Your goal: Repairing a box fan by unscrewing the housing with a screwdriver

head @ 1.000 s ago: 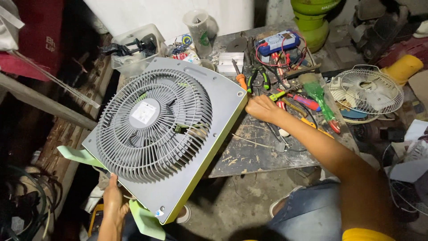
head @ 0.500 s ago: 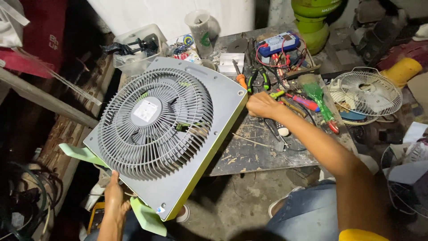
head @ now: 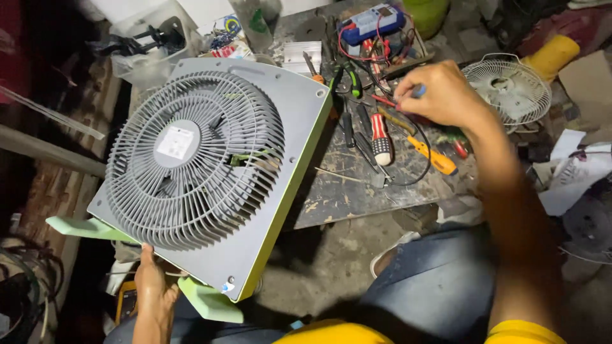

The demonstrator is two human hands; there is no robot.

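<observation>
A grey box fan (head: 204,172) with a round grille, lime-green sides and pale green feet leans against the workbench (head: 357,191). My left hand (head: 152,286) grips its lower edge between the two feet. My right hand (head: 440,95) is over the tool pile on the bench, fingers closed on a small tool with a blue end. Below that hand lie a red-and-white screwdriver (head: 380,137) and an orange-handled tool (head: 433,156).
A blue multimeter (head: 373,22) with red and black leads sits at the bench's back. A white fan grille (head: 507,89) lies to the right, papers (head: 574,172) beyond it. Clutter and a plastic box (head: 153,44) stand behind the fan. My jeans-clad knee (head: 440,280) is below the bench.
My right hand has moved from the fan's right edge out over the tools and closed on a small blue-ended tool. The camera has come closer. My left hand stays on the fan's bottom edge.
</observation>
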